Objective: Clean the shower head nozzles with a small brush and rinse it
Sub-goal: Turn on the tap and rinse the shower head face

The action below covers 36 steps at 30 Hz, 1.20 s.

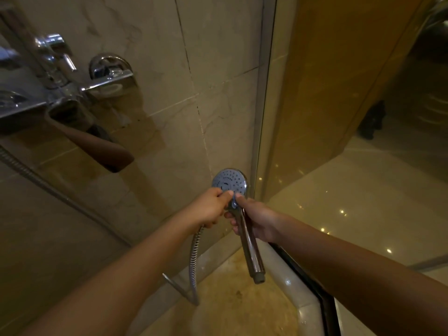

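Note:
The chrome shower head point(230, 181) faces me, its round nozzle plate turned up, close to the tiled wall corner. My right hand point(257, 220) grips its handle just under the head, and the handle's threaded end point(259, 278) hangs free below. My left hand point(208, 209) is closed around the metal hose point(195, 258), which dangles from it, while its thumb presses on the lower rim of the nozzle plate. No brush is in view.
A chrome mixer tap with levers point(72, 81) juts from the wall at upper left. A glass shower screen point(315, 105) stands to the right on a white curb point(291, 284). Yellowish wet floor point(232, 299) lies below my hands.

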{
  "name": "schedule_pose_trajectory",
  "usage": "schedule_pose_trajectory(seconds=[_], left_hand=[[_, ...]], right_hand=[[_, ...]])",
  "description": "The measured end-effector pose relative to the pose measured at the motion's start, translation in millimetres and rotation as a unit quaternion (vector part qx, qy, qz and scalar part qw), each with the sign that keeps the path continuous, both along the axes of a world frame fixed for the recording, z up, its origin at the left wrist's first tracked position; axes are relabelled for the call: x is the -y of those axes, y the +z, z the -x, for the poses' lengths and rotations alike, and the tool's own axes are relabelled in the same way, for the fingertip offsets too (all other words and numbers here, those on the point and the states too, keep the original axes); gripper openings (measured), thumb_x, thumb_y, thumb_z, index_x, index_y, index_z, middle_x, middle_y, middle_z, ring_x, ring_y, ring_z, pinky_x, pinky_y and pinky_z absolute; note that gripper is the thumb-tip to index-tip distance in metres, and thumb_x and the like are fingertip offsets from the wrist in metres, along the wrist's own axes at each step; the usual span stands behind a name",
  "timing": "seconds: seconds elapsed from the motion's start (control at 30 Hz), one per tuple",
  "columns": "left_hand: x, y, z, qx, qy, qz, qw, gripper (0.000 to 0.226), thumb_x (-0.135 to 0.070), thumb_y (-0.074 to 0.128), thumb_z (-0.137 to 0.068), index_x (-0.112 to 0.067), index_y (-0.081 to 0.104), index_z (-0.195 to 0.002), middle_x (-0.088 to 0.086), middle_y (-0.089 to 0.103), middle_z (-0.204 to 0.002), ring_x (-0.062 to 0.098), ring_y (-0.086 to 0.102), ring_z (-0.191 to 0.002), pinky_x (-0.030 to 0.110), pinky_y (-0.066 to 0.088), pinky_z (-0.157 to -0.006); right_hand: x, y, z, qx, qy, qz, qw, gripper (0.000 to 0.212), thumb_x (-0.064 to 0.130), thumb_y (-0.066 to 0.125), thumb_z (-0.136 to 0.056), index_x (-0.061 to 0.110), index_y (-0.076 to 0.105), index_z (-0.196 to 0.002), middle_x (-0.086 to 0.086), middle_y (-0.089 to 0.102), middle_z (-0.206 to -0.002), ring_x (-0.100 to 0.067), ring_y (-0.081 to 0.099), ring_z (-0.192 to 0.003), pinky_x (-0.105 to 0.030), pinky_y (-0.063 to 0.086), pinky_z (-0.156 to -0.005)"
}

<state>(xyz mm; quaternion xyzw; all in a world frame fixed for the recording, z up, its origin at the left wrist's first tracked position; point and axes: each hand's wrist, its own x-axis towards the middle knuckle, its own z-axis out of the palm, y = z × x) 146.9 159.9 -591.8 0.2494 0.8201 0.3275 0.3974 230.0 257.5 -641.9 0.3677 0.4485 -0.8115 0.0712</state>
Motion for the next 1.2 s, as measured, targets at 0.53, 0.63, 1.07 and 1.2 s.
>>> schedule_pose_trajectory(seconds=[0.53,0.63,1.07,1.2], left_hand=[[11.2,-16.0,-2.3,0.006,0.035,-0.001,0.999,0.032,-0.037,0.035,-0.098,-0.018,0.042,-0.074,-0.002,0.036,-0.057,0.007,0.029,-0.038,0.014,0.022,-0.035],[16.2,-16.8,-4.4,0.005,0.040,0.003,0.999,0.032,-0.037,0.034,-0.098,-0.018,0.043,-0.074,-0.003,0.036,-0.057,0.009,0.030,-0.040,0.016,0.022,-0.037],[10.3,-26.2,-23.2,0.003,0.007,-0.010,1.000,0.031,-0.037,0.035,-0.098,-0.019,0.045,-0.075,-0.004,0.039,-0.058,0.008,0.034,-0.043,0.020,0.026,-0.042],[6.8,-24.1,-19.8,-0.020,0.008,-0.017,1.000,0.029,-0.038,0.035,-0.098,-0.021,0.046,-0.076,-0.004,0.041,-0.060,0.009,0.035,-0.047,0.023,0.025,-0.044]], right_hand=[[5.3,-4.5,-22.7,0.030,-0.003,-0.017,0.999,0.049,0.053,0.046,-0.093,0.006,0.051,-0.103,-0.003,0.047,-0.061,-0.008,0.042,-0.042,-0.016,0.037,-0.035],[3.7,-5.1,-23.2,0.040,-0.013,-0.012,0.999,0.050,0.050,0.047,-0.095,0.005,0.050,-0.116,-0.004,0.046,-0.061,-0.009,0.041,-0.042,-0.016,0.036,-0.035],[4.1,-11.4,-21.0,0.052,-0.052,-0.005,0.997,0.039,0.042,0.041,-0.100,0.005,0.049,-0.092,-0.006,0.045,-0.062,-0.012,0.038,-0.047,-0.016,0.034,-0.035],[7.0,-14.2,-18.5,0.060,-0.049,0.023,0.997,0.037,0.036,0.032,-0.103,0.006,0.049,-0.092,-0.006,0.047,-0.064,-0.011,0.038,-0.049,-0.017,0.034,-0.035]])
